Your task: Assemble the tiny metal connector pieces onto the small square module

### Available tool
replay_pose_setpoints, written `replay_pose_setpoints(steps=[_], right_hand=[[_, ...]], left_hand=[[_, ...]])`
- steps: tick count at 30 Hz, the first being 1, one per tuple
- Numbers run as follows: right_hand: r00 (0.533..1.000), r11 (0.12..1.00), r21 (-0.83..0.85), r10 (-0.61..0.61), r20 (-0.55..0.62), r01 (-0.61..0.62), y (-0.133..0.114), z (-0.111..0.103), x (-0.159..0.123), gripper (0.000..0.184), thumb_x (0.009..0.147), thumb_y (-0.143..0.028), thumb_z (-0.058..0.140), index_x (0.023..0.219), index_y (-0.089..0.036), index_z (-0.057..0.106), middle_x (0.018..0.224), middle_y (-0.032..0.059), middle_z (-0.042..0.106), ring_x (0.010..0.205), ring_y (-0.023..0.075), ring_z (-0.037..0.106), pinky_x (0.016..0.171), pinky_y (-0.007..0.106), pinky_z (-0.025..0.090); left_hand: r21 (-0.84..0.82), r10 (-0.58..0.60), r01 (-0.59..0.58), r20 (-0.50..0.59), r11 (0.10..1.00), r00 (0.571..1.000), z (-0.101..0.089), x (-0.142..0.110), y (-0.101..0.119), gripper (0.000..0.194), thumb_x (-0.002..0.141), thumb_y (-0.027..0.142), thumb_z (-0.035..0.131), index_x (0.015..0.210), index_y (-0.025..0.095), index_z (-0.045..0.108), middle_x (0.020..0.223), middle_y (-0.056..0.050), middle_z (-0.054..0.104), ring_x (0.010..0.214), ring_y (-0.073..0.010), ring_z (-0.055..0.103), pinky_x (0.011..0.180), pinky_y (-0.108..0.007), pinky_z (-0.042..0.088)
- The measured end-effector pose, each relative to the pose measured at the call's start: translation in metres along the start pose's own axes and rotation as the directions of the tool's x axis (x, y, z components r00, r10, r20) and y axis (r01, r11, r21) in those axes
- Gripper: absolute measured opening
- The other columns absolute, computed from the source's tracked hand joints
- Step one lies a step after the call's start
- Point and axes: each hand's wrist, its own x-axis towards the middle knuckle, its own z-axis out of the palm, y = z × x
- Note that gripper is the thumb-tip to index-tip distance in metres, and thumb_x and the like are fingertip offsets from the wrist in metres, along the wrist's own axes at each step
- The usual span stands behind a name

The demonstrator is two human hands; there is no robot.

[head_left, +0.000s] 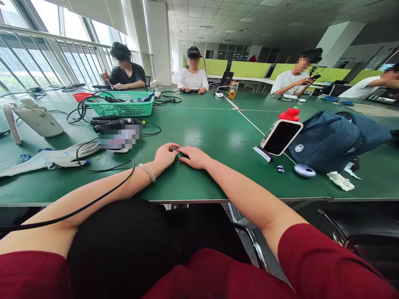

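My left hand [164, 157] rests on the green table, its fingers curled in a pinch around something small and dark that I cannot make out. A pale bangle [147, 172] circles that wrist. From the other side my right hand [195, 158] reaches in with fingers stretched out and the thumb apart; its fingertips meet those of my left hand. Left of the hands lie a white work glove [59, 157] and a partly blurred item [120, 138]. A black cable [102, 192] passes over my left forearm.
A green basket [121, 109] with cables stands at the back left, near a beige bag-like case [39, 118]. On the right are a propped phone [281, 138], a blue backpack [330, 139], a round lilac case [304, 170] and a crumpled tissue [341, 181]. Several people sit around the table.
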Motion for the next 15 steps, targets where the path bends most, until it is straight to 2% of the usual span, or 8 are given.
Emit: replay_pose_setpoints(steps=[3,5,7,9,12,15], right_hand=[[1.000,0.998,0.053,-0.015,-0.003,0.015,0.002,-0.006,-0.009,0.043,0.092,-0.031,0.051,0.134,-0.022,0.053,0.141,0.0036,0.049,0.136,0.0252,0.040,0.113,0.042,0.033],[1.000,0.993,0.115,-0.015,-0.019,0.017,0.007,-0.011,-0.017,0.036,0.088,-0.022,0.055,0.123,-0.027,0.062,0.131,0.0001,0.059,0.127,0.0219,0.051,0.109,0.039,0.039],[0.997,0.979,0.202,0.050,-0.060,-0.037,0.012,-0.016,-0.024,0.033,0.084,-0.013,0.057,0.112,-0.028,0.069,0.116,-0.0012,0.069,0.112,0.0180,0.062,0.103,0.034,0.044],[0.980,0.942,0.308,0.171,-0.103,-0.132,0.019,-0.019,-0.029,0.034,0.082,-0.008,0.056,0.107,-0.025,0.072,0.105,-0.0008,0.073,0.099,0.0144,0.067,0.096,0.029,0.049],[0.947,0.896,0.386,0.290,-0.135,-0.219,0.028,-0.021,-0.031,0.035,0.081,-0.005,0.054,0.107,-0.022,0.071,0.100,0.0010,0.073,0.091,0.0116,0.068,0.090,0.026,0.051],[0.936,0.899,0.359,0.320,-0.146,-0.252,0.031,-0.021,-0.030,0.029,0.080,-0.010,0.059,0.105,-0.020,0.072,0.095,0.0024,0.073,0.086,0.0120,0.067,0.085,0.026,0.051]], left_hand=[[-0.056,0.016,-0.014,0.045,0.998,0.999,0.000,-0.004,0.003,0.026,0.070,0.017,0.063,0.095,0.018,0.072,0.077,-0.003,0.067,0.070,-0.0162,0.058,0.072,-0.029,0.046],[-0.125,0.027,-0.013,0.113,0.992,0.993,0.003,-0.008,0.007,0.026,0.072,0.018,0.064,0.096,0.017,0.071,0.076,-0.004,0.068,0.069,-0.0161,0.060,0.073,-0.030,0.048],[-0.208,0.043,-0.004,0.187,0.978,0.981,0.008,-0.011,0.011,0.025,0.073,0.019,0.064,0.098,0.016,0.070,0.076,-0.004,0.069,0.069,-0.0155,0.062,0.072,-0.030,0.051],[-0.285,0.056,0.011,0.224,0.958,0.973,0.013,-0.014,0.015,0.026,0.075,0.018,0.063,0.100,0.016,0.068,0.079,-0.004,0.070,0.072,-0.0147,0.064,0.074,-0.029,0.052],[-0.369,0.047,0.036,0.213,0.929,0.976,0.015,-0.016,0.019,0.026,0.079,0.015,0.058,0.104,0.014,0.065,0.089,-0.007,0.070,0.077,-0.0135,0.066,0.076,-0.029,0.054],[-0.388,0.019,0.053,0.179,0.920,0.984,0.011,-0.015,0.019,0.027,0.080,0.013,0.055,0.106,0.012,0.064,0.090,-0.007,0.069,0.074,-0.0123,0.064,0.074,-0.029,0.053]])
